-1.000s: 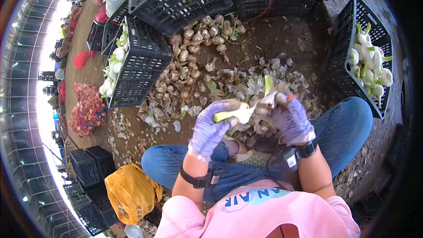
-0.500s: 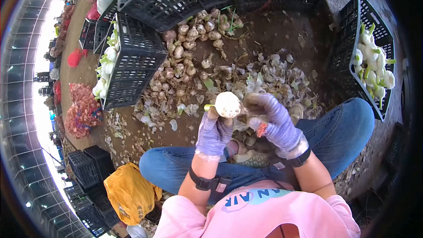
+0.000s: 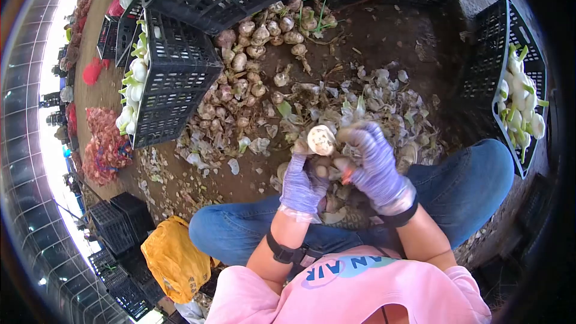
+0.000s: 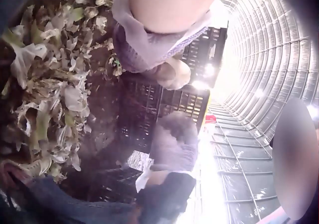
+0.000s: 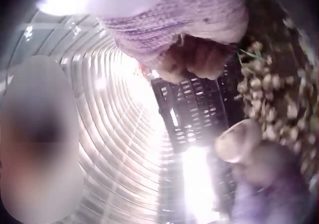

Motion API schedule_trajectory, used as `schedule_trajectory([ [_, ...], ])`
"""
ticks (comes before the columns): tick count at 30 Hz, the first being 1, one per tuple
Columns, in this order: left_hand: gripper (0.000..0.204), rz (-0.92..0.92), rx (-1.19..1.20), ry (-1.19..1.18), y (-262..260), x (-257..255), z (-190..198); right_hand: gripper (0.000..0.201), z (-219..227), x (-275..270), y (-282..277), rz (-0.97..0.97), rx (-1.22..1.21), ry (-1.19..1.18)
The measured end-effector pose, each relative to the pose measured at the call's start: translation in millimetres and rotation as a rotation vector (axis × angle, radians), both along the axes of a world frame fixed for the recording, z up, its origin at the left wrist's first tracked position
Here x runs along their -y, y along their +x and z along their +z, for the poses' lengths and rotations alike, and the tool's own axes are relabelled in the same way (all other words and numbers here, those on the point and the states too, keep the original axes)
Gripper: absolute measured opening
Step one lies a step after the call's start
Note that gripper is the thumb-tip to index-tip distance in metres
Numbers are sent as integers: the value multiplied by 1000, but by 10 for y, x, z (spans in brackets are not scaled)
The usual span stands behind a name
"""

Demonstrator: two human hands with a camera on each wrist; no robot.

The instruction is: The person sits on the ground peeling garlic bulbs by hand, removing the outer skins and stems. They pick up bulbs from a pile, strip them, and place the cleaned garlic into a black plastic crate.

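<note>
A pale, rounded garlic bulb (image 3: 321, 140) is held up by my left hand (image 3: 302, 189), its fingers and thumb around the lower side. In the right wrist view the bulb (image 5: 238, 140) shows whitish beside the blurred left glove. My right hand (image 3: 381, 171) is close on the bulb's right, fingers bent toward it, thumb apart below, with no object visible between them. An orange-red patch (image 3: 347, 173) shows at that thumb. Both hands wear purple knitted gloves with bare-looking fingertips.
Unpeeled garlic bulbs (image 3: 240, 87) lie heaped on the ground beyond my hands, beside loose peelings (image 3: 384, 105). Black crates stand around: one with white bulbs on the left (image 3: 177, 78), another on the right (image 3: 492, 78). A yellow bag (image 3: 174, 258) sits near my left knee.
My left hand has turned the bulb from lying sideways to facing up. My right hand has come away from the stem and skin it was handling, and both hands have drawn closer together.
</note>
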State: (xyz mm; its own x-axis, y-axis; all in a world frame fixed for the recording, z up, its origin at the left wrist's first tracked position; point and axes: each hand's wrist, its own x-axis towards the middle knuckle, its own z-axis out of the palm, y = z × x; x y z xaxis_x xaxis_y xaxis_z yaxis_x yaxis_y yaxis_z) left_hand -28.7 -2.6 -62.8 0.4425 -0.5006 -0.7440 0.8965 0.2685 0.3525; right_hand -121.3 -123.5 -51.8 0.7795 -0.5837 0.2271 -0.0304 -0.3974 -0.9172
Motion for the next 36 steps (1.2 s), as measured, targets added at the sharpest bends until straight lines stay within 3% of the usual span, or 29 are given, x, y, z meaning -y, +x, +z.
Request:
schedule_trajectory([
  [1, 43, -97, 17, -2, 3, -28, -21, 37, -68, -45, 43, -5, -7, 21],
  [6, 39, -16, -118, 13, 90, -122, -202, 24, -110, 37, 150, 63, 48, 98],
  [8, 42, -114, -29, -19, 158, -175, -202, 16, 40, 108, 239, -293, 214, 1163],
  [9, 42, -110, -34, -16, 193, -172, -216, 12, -58, 202, 250, -299, 253, 1118],
  [11, 41, 148, -47, -7, 310, -110, -267, 11, -49, 218, 266, -350, 171, 1103],
  [12, 33, 124, -57, -73, 442, -139, -288, 9, -48, 215, 286, -400, 96, 1085],
  [14, 22, 151, 128, 36, 703, -256, -622, 10, -295, 119, 239, -303, 76, 1069],
  [16, 21, 182, 345, 389, 958, -191, -830, 25, -424, 55, 200, -176, -37, 974],
  [17, 20, 78, 451, 553, 1154, -281, -1196, 25, -438, 43, 191, -175, -39, 978],
  [18, 20, 77, 451, 554, 1250, -183, -1255, 25, -451, 44, 190, -149, -89, 1017],
  [20, 28, -253, 834, 688, 1412, 5, -1365, 26, -516, -17, 154, -126, -138, 1055],
  [21, 28, -256, 832, 685, 1490, 76, -1432, 28, -601, -94, 109, -208, -23, 1103],
  [22, 35, -637, 1111, 936, 1570, 132, -1509, 30, -657, -111, 85, -292, 94, 1145],
  [23, 43, -1037, 1378, 1171, 1644, 201, -1593, 30, -458, 29, 175, -181, -72, 1086],
  [24, 43, -1044, 1379, 1162, 1701, 268, -1665, 30, -489, 61, 174, -191, -74, 1085],
  [26, 55, -1244, 1130, 1246, 1767, 315, -1761, 27, -531, 63, 138, -85, -224, 1021],
  [28, 52, -1184, 1138, 1188, 1738, 270, -1785, 25, -482, 76, 154, -106, -190, 1054],
  [30, 48, -981, 1012, 884, 1572, 247, -1567, 26, -573, 28, 127, -105, -167, 904],
  [31, 46, -611, 629, 582, 1391, 271, -1397, 30, -658, -17, 91, -108, -160, 917],
  [32, 68, -334, 126, 267, 1341, 294, -1041, 30, -601, -34, 94, -109, -152, 918],
  [33, 65, -553, 484, 216, 1102, 155, -970, 32, -520, -49, 127, -131, -127, 903],
  [34, 65, -535, 369, 106, 910, 143, -625, 33, -450, -79, 128, -151, -103, 889],
  [35, 68, -787, 732, 172, 727, 189, -233, 38, -418, -117, 95, -128, -32, 944],
  [36, 71, -801, 902, 252, 568, 146, -91, 38, -336, -146, 68, -126, -21, 938],
])
